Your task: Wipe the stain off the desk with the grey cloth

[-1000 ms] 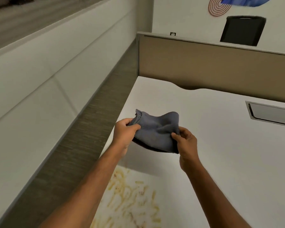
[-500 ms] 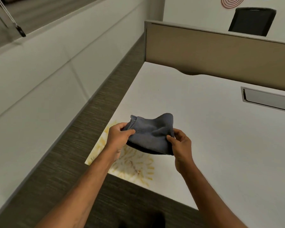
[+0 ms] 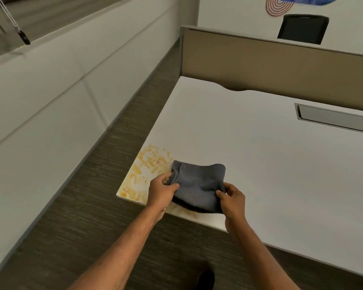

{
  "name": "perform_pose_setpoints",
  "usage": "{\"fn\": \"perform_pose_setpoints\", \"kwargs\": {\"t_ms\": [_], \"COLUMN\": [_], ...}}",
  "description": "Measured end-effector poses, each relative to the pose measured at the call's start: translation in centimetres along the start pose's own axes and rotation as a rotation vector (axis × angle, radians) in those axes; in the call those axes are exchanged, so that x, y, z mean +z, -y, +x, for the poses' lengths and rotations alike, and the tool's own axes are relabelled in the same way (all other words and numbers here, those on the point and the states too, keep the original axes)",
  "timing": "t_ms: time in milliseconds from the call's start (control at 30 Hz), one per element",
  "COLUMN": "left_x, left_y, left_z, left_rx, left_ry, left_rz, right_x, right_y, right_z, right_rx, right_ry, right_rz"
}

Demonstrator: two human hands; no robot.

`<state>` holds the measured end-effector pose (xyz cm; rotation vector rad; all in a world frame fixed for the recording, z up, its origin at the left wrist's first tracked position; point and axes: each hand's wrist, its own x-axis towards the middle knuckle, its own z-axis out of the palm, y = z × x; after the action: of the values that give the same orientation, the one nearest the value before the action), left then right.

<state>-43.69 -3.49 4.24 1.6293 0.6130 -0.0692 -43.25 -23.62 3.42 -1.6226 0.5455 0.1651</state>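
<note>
A folded grey cloth (image 3: 199, 183) is held between both hands just above the near left corner of the white desk (image 3: 249, 147). My left hand (image 3: 161, 190) pinches its left edge and my right hand (image 3: 232, 199) pinches its right edge. A yellow-orange smeared stain (image 3: 147, 164) covers the desk's near left corner. The cloth and my left hand hide part of the stain. Whether the cloth touches the desk cannot be told.
A beige partition (image 3: 281, 65) stands along the desk's far edge. A grey cable hatch (image 3: 333, 119) is set into the desk at the right. Dark carpet (image 3: 92, 206) runs to the left beside a white wall (image 3: 40, 101). A black chair back (image 3: 303, 28) shows beyond the partition.
The view has pulled back, so the desk's near edge and the stain now show. Both hands have carried the cloth down towards the stained corner, still holding it at both edges.
</note>
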Motion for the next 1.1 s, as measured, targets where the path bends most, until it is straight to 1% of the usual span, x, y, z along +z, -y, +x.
{"fn": "perform_pose_setpoints", "kwargs": {"t_ms": [200, 333, 367, 400, 467, 500, 567, 667, 733, 800, 900, 1033, 1100], "left_x": [-0.3, 0.2, 0.4, 0.6, 1.0, 1.1, 1.3, 1.2, 1.0, 0.7, 0.5, 0.6, 0.7], "left_y": [2.5, 3.3, 3.4, 3.6, 3.9, 4.1, 4.5, 5.1, 5.4, 5.6, 5.8, 5.6, 5.6], "left_z": [-1.2, -2.0, -2.1, -2.3, -2.7, -2.9, -3.3, -3.6, -3.7, -3.7, -3.8, -3.9, -3.9], "left_rx": [0.009, 0.009, 0.005, 0.001, -0.016, -0.027, -0.034, -0.038, -0.057, -0.074, -0.097, -0.13, -0.132], "left_ry": [-0.016, -0.059, -0.076, -0.093, -0.118, -0.131, -0.163, -0.218, -0.24, -0.25, -0.25, -0.259, -0.265], "left_rz": [0.094, 0.13, 0.126, 0.12, 0.085, 0.058, 0.015, -0.005, -0.039, -0.096, -0.165, -0.218, -0.228], "right_x": [-0.9, -1.8, -2.1, -2.4, -2.5, -2.2, -1.2, 0.5, 1.5, 2.4, 3.3, 4.7, 5.3], "right_y": [-1.7, -2.1, -2.3, -2.4, -2.7, -2.8, -2.8, -3.0, -3.5, -4.6, -6.1, -6.8, -7.0], "right_z": [-1.4, -2.1, -2.3, -2.5, -2.9, -3.1, -3.0, -2.0, -1.4, -1.3, -0.9, -0.4, -0.2], "right_rx": [0.026, 0.013, -0.037, -0.127, -0.373, -0.469, -0.564, -0.627, -0.658, -0.702, -0.746, -0.826, -0.831], "right_ry": [-0.079, -0.077, -0.081, -0.093, -0.09, -0.052, 0.049, 0.226, 0.388, 0.495, 0.518, 0.452, 0.422], "right_rz": [-0.114, -0.21, -0.297, -0.424, -0.639, -0.678, -0.709, -0.798, -0.91, -1.045, -1.196, -1.298, -1.309]}}
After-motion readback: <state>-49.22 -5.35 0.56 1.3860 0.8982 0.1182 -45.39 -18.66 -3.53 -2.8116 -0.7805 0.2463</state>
